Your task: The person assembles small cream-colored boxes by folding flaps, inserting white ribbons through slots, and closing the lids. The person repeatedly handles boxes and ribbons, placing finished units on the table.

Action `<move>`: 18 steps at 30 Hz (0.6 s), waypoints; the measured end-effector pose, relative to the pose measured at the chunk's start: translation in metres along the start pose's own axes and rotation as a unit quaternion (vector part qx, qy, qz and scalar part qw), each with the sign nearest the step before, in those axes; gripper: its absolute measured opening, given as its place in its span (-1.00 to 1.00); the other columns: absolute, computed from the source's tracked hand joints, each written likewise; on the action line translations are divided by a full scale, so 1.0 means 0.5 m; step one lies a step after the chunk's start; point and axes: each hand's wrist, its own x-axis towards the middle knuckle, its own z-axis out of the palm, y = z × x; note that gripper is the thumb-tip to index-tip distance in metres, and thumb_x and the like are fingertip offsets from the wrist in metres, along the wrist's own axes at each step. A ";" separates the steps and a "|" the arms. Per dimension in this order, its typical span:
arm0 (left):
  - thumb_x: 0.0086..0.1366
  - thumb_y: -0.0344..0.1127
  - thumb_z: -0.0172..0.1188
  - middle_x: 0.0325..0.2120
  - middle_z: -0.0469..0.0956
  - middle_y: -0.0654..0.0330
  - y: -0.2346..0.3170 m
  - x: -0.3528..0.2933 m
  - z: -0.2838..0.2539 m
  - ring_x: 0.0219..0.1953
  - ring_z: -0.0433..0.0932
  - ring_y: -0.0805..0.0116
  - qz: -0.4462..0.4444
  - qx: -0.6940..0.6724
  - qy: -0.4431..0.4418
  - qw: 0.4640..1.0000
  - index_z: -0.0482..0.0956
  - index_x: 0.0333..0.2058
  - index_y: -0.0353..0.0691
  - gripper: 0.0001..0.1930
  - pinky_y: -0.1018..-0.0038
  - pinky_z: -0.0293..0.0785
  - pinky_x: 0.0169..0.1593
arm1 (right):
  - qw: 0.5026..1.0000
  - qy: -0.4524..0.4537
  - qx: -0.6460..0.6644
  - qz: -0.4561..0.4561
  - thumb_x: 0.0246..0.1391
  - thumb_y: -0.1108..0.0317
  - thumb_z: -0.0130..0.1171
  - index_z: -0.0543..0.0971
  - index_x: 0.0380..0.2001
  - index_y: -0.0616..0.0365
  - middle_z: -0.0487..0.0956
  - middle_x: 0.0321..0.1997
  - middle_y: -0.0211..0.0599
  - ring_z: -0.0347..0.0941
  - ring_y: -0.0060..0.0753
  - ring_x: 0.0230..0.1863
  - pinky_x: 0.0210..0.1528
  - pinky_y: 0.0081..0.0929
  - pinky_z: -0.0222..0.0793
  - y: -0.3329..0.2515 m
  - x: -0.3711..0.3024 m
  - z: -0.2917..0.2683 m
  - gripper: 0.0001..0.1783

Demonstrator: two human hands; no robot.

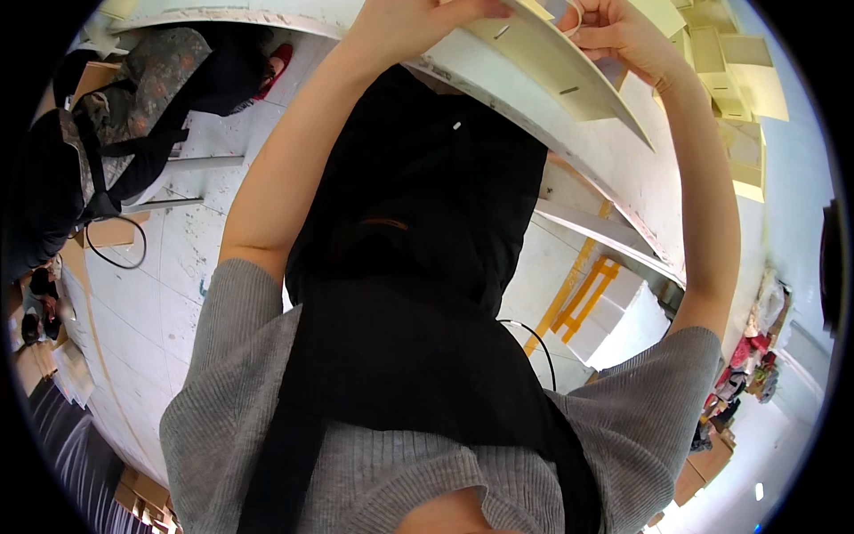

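A pale yellow card panel [556, 76] with two narrow slots slants over the edge of the white table [623, 147]. My left hand [418, 22] is at its upper left corner, fingers closed against the card. My right hand [614, 36] is by the panel's far edge, its fingers bent in a pinch round a thin cream loop [574, 16], which looks like cord or ribbon. The top of the picture cuts off part of both hands and the far end of the panel.
Several pale yellow boxes [725, 76] stand on the table to the right. Under the table is a white box with yellow strapping [609, 311]. A seated person in dark clothes [133, 116] is at the left, near cardboard boxes. Assorted goods [747, 365] lie at the far right.
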 end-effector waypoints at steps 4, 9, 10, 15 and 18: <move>0.05 -0.44 0.38 -0.24 0.51 0.12 0.020 -0.011 0.005 -0.25 0.51 0.36 -0.050 0.072 0.095 0.992 0.56 -0.33 -0.24 -0.79 0.48 0.42 -0.21 | 0.998 -0.054 -0.027 -0.012 0.02 0.57 0.20 0.56 -0.31 0.26 0.61 -0.38 -0.29 0.59 -0.50 -0.35 -0.25 -0.57 0.56 -0.024 0.004 0.015 -0.88; 0.05 -0.41 0.40 -0.65 0.45 0.24 0.077 -0.100 0.074 -0.67 0.41 0.37 -0.093 0.152 0.139 0.974 0.55 -0.47 -0.21 -0.84 0.52 0.33 -0.59 | 0.954 -0.155 -0.246 0.078 0.00 0.56 0.15 0.61 -0.36 0.22 0.59 -0.43 -0.44 0.50 -0.67 -0.38 -0.29 -0.69 0.45 -0.057 -0.007 -0.019 -0.89; 0.02 -0.40 0.41 -0.63 0.50 0.22 0.087 -0.112 0.110 -0.62 0.49 0.32 -0.055 0.110 0.083 0.989 0.56 -0.49 -0.21 -0.84 0.50 0.38 -0.54 | 0.952 -0.147 -0.243 0.116 0.00 0.56 0.14 0.64 -0.37 0.21 0.60 -0.42 -0.47 0.46 -0.71 -0.39 -0.33 -0.73 0.39 -0.064 -0.029 -0.019 -0.87; -0.02 -0.30 0.42 -0.65 0.52 0.26 0.110 -0.127 0.203 -0.65 0.51 0.30 -0.038 0.114 0.046 0.992 0.56 -0.50 -0.17 -0.81 0.48 0.38 -0.59 | 0.967 -0.117 -0.219 0.062 -0.09 0.61 0.19 0.66 -0.41 0.22 0.62 -0.46 -0.44 0.48 -0.68 -0.39 -0.31 -0.71 0.40 -0.038 -0.019 -0.012 -0.85; -0.02 -0.31 0.42 -0.68 0.51 0.26 0.099 -0.128 0.212 -0.68 0.50 0.28 -0.074 0.108 0.081 0.988 0.55 -0.51 -0.17 -0.81 0.47 0.36 -0.62 | 0.961 -0.085 -0.260 0.024 -0.16 0.64 0.23 0.66 -0.46 0.23 0.63 -0.48 -0.40 0.51 -0.66 -0.38 -0.26 -0.70 0.43 -0.055 -0.021 -0.002 -0.86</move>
